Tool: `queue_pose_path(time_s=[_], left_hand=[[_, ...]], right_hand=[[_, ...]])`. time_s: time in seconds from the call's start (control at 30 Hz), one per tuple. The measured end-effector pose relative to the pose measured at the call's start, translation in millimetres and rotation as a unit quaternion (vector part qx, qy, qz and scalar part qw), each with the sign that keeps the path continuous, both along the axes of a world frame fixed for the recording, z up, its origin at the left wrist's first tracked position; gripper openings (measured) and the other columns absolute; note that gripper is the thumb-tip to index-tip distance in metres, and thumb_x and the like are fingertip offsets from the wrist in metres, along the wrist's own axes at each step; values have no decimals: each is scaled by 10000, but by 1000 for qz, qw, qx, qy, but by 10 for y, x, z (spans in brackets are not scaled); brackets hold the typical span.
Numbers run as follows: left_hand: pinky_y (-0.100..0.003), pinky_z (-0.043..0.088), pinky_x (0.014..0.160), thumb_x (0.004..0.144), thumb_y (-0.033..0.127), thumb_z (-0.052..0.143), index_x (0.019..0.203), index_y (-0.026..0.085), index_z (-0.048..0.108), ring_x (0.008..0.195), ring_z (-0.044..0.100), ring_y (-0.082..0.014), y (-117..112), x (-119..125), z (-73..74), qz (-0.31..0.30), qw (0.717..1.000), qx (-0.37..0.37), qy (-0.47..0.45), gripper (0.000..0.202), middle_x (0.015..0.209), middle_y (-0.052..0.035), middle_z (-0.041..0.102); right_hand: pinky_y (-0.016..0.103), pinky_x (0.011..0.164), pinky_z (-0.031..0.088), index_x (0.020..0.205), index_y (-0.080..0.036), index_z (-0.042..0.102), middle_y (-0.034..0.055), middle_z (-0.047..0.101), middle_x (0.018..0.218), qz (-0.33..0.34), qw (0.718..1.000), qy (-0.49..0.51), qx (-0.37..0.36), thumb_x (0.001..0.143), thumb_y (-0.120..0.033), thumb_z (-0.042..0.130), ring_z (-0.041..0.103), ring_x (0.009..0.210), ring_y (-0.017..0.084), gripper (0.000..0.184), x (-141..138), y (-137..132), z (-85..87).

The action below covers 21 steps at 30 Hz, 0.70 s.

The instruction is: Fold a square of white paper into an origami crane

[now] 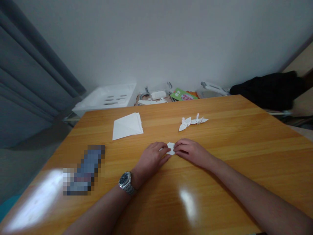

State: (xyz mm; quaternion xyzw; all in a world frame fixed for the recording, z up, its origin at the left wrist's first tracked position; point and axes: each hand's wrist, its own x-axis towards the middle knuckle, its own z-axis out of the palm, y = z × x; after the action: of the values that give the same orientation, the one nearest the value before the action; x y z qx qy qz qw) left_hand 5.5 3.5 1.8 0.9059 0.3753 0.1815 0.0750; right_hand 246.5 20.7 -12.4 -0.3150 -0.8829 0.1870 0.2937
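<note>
A small piece of folded white paper (171, 148) lies on the wooden table between my two hands. My left hand (154, 156), with a metal watch (126, 182) on its wrist, has its fingers closed on the paper's left side. From the right, my right hand (189, 150) grips the opposite edge between thumb and fingers. The fingers cover both ends of the paper. Just beyond my right hand sit two folded paper cranes (185, 123), close together. A stack of white paper sheets (127, 126) rests farther back on the left.
A blurred-out, phone-like dark object (88, 169) lies on the table (220, 209) at left. Past the far edge are a white plastic tray (107, 98), a green book (183, 95) and other clutter. Black cloth (266, 91) is heaped at back right; a grey curtain (31, 62) hangs left.
</note>
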Motion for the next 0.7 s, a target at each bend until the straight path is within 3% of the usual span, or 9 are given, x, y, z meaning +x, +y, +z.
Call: queue_pose_path(time_s=[0.7], left_hand=[[-337,489,860,1003,311,549,980,209,674,946,600,-198,2,66,20,41,998,-40,-40,162,1047,-42,673]], right_hand=[[333,825,507,923,-208,697,66,676,957,-25,998,26,-53,938,-194,654,627,921,205,47,-42,-38,27]])
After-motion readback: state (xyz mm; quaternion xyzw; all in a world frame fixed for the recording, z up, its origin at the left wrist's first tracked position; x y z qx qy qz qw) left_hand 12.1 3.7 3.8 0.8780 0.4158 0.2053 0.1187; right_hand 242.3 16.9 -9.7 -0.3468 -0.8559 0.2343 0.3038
